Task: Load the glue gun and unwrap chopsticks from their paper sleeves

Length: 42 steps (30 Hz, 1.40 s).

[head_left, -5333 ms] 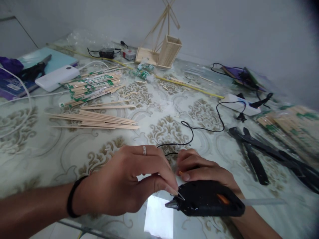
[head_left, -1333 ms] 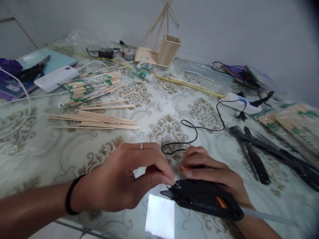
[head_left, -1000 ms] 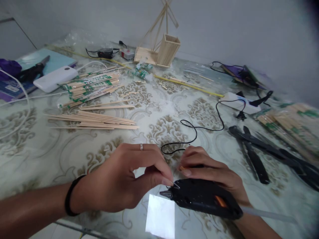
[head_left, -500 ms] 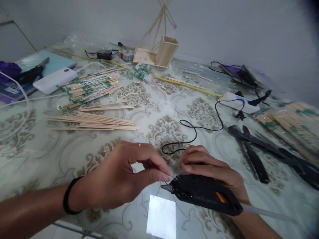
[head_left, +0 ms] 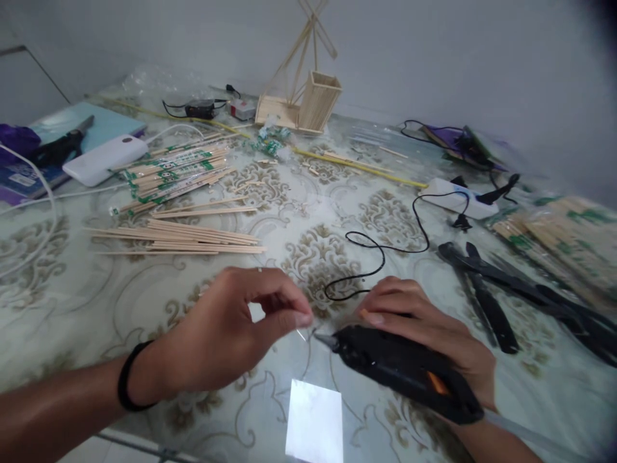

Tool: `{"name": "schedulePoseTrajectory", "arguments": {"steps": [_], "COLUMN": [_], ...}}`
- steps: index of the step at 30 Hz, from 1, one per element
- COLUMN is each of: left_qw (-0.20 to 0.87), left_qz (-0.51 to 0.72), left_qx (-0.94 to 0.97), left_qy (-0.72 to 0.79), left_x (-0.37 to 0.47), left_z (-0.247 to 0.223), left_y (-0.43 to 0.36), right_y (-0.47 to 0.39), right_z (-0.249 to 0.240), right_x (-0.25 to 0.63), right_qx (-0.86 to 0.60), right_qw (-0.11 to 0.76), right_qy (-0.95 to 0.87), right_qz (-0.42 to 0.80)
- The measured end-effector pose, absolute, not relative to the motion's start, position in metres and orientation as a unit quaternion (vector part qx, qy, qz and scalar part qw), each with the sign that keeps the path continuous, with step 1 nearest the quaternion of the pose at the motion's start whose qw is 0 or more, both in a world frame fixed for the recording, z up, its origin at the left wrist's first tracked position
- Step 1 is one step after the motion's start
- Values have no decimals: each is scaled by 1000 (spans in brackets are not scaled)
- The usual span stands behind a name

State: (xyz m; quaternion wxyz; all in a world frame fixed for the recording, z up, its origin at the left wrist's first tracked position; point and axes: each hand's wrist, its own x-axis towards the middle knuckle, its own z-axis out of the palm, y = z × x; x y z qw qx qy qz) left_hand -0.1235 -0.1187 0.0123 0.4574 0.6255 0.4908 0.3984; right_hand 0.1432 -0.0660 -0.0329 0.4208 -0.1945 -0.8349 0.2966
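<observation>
Drawn away from the hot-glue gun [head_left: 407,372] gripped over the desk [head_left: 120,296] by the curled right hand [head_left: 429,325], a thin strand [head_left: 301,334] is pinched tight by the left hand [head_left: 231,331].

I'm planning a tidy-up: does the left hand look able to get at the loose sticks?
Probably yes: the loose sticks lie just beyond the left hand, with no object visible between. Its fingertips look pinched on a thin strand, so they would likely need freeing first.
</observation>
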Motion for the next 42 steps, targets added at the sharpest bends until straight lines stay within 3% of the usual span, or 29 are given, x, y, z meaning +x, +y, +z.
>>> {"name": "schedulePoseTrajectory", "arguments": {"steps": [3, 6, 16, 27, 42], "left_qw": [435, 424, 359, 100, 83], "left_qz": [455, 490, 502, 426, 413], "left_qx": [586, 567, 587, 730, 769], "left_qy": [510, 508, 525, 525, 481], "left_x": [-128, -132, -133, -132, -130], "left_z": [8, 6, 3, 12, 11], "left_y": [-114, -112, -112, -110, -117], "right_y": [-71, -74, -81, -88, -90], "right_z": [-35, -35, -25, -13, -14], "right_x": [150, 154, 148, 138, 142], "right_qx": [-327, -444, -347, -281, -254], "right_qw": [432, 372, 254, 238, 266], "right_qy": [-800, -783, -865, -904, -911], "right_qz": [258, 228, 257, 216, 188]}}
